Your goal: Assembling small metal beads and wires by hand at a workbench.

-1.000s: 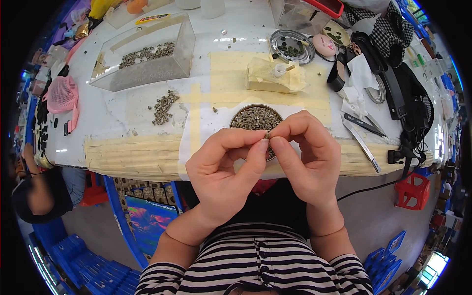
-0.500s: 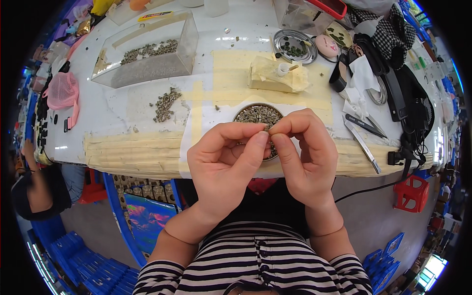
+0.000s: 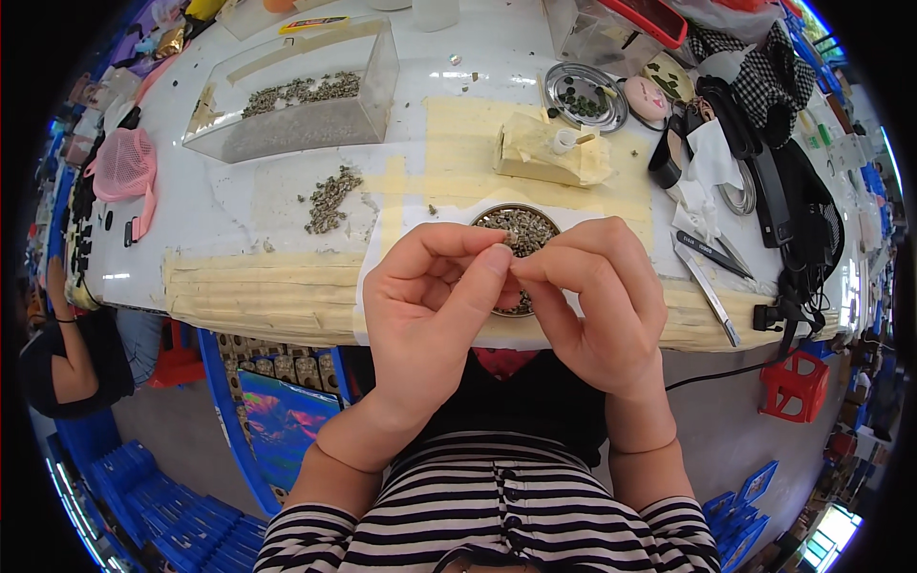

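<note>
Just in front of a round metal dish [image 3: 521, 218] filled with small greyish parts, my two hands meet at the fingertips. My left hand [image 3: 430, 301] pinches something tiny between thumb and forefinger, and it looks like one of those small greyish parts. My right hand [image 3: 602, 296] is closed too, its thumb and forefinger pressed together close to the left fingertips. What the right fingertips grip, if anything, is too small to make out. Both hands partly cover the dish.
Left of the dish lies a loose pile of small parts [image 3: 331, 199], with a clear plastic box [image 3: 315, 124] behind it. A tape-wrapped block [image 3: 549, 153] stands beyond the dish. Tweezers [image 3: 707, 291] and a metal plate of dark pieces [image 3: 583, 98] are on the right.
My hands have drifted slightly apart at the fingertips, the right one turning more over its pinch. The view has shifted a little, so the tabletop things appear farther right.
</note>
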A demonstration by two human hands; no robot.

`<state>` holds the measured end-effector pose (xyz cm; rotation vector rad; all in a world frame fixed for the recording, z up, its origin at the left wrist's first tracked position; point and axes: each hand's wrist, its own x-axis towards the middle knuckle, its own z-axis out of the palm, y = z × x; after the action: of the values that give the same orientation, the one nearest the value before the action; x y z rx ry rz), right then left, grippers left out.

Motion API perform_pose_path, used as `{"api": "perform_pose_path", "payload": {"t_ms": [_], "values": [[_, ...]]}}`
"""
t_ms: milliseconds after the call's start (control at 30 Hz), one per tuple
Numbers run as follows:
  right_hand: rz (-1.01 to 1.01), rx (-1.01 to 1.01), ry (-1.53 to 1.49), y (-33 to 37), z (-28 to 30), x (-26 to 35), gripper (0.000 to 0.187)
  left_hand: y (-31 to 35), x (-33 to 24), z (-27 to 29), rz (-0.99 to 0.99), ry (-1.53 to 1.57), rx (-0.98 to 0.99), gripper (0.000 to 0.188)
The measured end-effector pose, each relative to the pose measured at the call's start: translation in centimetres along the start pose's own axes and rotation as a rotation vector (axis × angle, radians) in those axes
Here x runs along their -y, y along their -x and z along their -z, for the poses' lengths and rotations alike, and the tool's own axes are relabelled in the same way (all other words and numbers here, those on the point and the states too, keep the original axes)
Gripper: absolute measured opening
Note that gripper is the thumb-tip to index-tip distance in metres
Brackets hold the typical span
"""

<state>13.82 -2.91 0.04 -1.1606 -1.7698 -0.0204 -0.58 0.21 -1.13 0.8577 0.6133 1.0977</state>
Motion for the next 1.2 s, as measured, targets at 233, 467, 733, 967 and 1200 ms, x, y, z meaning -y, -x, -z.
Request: {"api": "perform_pose_path", "payload": {"t_ms": [233,467,733,967,1200], "values": [[-0.151,-0.034,-0.097,0.5,-0.1,0.1,0.022,0.0,0.1,-0.1,0.014,-0.001,-0.003,0.013],[-0.182,-0.079,-0.092,0.7,-0.2,0.1,0.021,0.1,0.5,-0.1,-0.075,-0.022,0.019,0.014],[-0.270,-0.197,0.075,-0.5,1.7,-1.1,0.013,0.1,0.4,-0.1,-0.147,-0.099,-0.034,0.014],[-0.270,-0.092,0.262,-1.9,1.7,-3.9,0.014,-0.2,0.3,0.0,-0.141,-0.091,-0.040,0.013],[-0.230,-0.114,0.300,-2.5,1.2,-4.3,0.011,-0.4,0.3,-0.3,-0.152,-0.098,-0.038,0.012]]}}
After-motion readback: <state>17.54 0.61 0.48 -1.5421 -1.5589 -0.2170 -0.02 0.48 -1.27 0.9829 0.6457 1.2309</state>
